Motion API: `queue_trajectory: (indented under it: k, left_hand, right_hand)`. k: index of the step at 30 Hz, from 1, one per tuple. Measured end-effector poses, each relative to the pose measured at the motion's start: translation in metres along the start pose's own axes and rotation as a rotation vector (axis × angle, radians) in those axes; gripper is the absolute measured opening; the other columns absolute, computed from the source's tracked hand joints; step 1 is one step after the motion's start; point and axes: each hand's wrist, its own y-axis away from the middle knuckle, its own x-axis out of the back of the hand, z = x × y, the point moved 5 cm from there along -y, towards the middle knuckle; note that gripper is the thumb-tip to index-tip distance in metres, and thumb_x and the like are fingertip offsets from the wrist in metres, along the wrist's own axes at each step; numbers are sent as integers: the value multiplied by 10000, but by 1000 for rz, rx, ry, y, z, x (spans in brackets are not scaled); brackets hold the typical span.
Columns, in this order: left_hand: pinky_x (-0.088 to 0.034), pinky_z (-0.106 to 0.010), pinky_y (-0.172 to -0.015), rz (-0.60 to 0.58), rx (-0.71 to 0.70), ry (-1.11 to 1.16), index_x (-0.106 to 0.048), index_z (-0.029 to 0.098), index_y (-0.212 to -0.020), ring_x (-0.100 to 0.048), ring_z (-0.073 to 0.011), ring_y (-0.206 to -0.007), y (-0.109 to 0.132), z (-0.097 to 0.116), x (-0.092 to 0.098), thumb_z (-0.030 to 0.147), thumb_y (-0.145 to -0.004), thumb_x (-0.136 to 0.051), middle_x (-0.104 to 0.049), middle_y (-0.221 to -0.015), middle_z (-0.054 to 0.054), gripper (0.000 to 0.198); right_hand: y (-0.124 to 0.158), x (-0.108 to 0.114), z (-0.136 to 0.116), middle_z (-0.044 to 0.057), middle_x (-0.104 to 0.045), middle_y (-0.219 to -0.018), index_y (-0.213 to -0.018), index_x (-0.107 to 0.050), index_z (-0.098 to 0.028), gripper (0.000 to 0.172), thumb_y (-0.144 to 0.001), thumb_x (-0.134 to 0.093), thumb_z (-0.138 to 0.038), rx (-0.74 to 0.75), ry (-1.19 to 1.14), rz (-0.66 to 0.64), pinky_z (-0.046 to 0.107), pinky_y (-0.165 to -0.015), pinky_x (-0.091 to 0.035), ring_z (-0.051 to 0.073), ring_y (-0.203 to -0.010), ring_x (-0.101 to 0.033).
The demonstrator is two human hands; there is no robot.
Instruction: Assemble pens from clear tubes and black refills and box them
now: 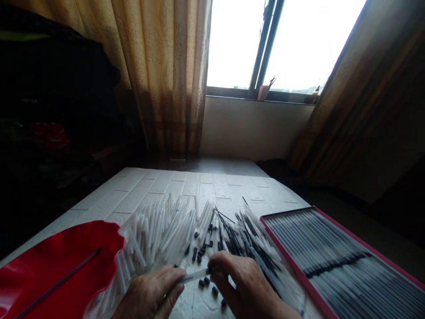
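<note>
Tube [194,277], clear: held low over tbl, btwn my hands. Tbl [226,188]: white, brick-patt. Box [352,236], pink-rimmed, R, w/ rows of rods [299,241]. Heap [149,235] of clear tubes, ctr-L. Bowl [89,239], red, L, w/ 1 stick [63,279]. Blk rods [245,241], ctr-R. My R hand [244,279]: thumb & fingers pinched at tube's R end, dk there. My L hand [154,290]: thumb & fingers closed on its L end. Blk bits [194,254], sev., loose nr fingertips.

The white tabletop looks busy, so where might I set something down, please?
Bare tabletop runs along the far edge, beyond the clear tubes, and behind the red dish. It is crowded between dish and pink-rimmed tray: tubes, black caps, dark rods, left hand, right hand.
</note>
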Motion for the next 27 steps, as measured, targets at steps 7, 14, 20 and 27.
queue_trajectory:
  k: [7,14,20,27]
  left_hand:
    - [-554,-164,-635,-3,14,6,-586,251,-1062,-719,-148,-707,-2,2,3,227,-945,-472,-710,-811,5,165]
    - [-564,-171,-667,26,25,9,-600,251,-1074,-729,-157,-743,-4,4,6,206,-919,-517,-725,-844,-7,182]
    - [-560,-175,-622,33,12,27,-604,249,-1086,-720,-158,-694,-1,0,2,219,-932,-489,-712,-808,-8,195]
    - [-568,-175,-642,55,3,-16,-625,252,-1069,-729,-156,-693,-6,6,10,241,-937,-501,-723,-809,-9,182]
  right_hand:
    - [-2,-3,4,13,-628,-621,-713,-582,-184,249,-911,-448,-250,-56,81,-19,201,-537,-368,123,-553,-593]
    - [-1,-1,3,2,-657,-714,-947,-540,-199,106,-860,-481,-214,-92,-3,-63,200,-565,-388,124,-582,-596]
    - [0,-1,2,-16,-599,-667,-814,-487,-220,116,-903,-412,-219,-94,-3,-88,200,-538,-347,112,-546,-527]
    - [-1,0,0,-23,-571,-643,-781,-505,-210,157,-909,-421,-244,-71,17,-103,203,-529,-325,104,-532,-487]
